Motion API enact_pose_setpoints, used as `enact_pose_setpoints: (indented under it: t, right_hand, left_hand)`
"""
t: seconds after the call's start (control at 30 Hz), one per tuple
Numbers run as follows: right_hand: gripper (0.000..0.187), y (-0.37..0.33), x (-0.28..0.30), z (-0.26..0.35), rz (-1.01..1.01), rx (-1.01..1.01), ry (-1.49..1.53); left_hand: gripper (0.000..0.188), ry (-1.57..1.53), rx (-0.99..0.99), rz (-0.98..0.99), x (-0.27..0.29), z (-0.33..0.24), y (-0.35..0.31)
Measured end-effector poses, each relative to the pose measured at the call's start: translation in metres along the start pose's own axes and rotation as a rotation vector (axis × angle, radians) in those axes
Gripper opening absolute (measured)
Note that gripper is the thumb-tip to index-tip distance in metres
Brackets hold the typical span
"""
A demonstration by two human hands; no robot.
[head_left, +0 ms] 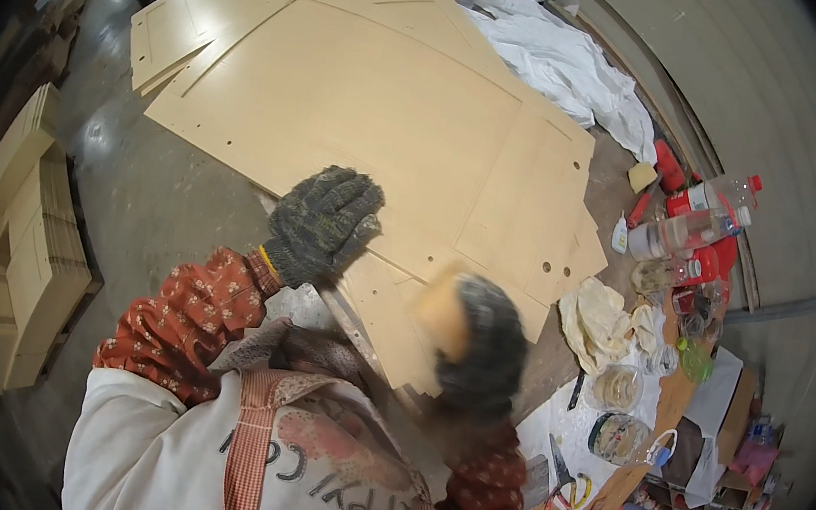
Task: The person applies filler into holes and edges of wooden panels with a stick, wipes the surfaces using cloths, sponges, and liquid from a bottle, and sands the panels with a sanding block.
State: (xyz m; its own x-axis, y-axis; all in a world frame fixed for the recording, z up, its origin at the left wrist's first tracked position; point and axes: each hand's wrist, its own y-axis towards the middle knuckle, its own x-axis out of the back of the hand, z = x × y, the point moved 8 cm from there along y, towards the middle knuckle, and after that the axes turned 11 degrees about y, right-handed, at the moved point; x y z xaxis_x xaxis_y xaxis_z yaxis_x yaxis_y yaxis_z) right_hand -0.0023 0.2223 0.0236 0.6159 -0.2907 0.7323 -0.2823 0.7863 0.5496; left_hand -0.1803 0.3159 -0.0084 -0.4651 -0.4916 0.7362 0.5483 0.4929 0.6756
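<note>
My left hand [323, 223], in a dark grey knitted glove, lies flat on the near edge of a large pale wooden panel [375, 100]. The panel has routed rectangular lines and small drilled holes, and it rests on a stack of similar panels fanned out under it. My right hand [491, 340], also gloved and smeared by motion, grips a tan block [444, 312]. Blur hides whether the block is sponge or another material. It is over the right near part of the panels; I cannot tell whether it touches them.
White cloth [560, 66] lies behind the panels. Along the right are plastic bottles [687, 232], a crumpled cream cloth [594, 322], glass jars [619, 438] and scissors [562, 489]. Cut wooden pieces [30, 262] are stacked on the floor at left.
</note>
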Motion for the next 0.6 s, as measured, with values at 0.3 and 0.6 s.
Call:
enact_pose_setpoints:
  t: [0.3, 0.6]
  right_hand:
    - [0.049, -0.047, 0.026, -0.064, -0.481, -0.600, 0.434]
    - [0.041, -0.089, -0.045, -0.017, -1.176, -0.663, 1.521]
  left_hand:
    - [0.044, 0.041, 0.022, 0.123, 0.020, 0.069, -0.058]
    - [0.039, -0.247, -0.128, 0.211, 0.046, 0.153, -0.143]
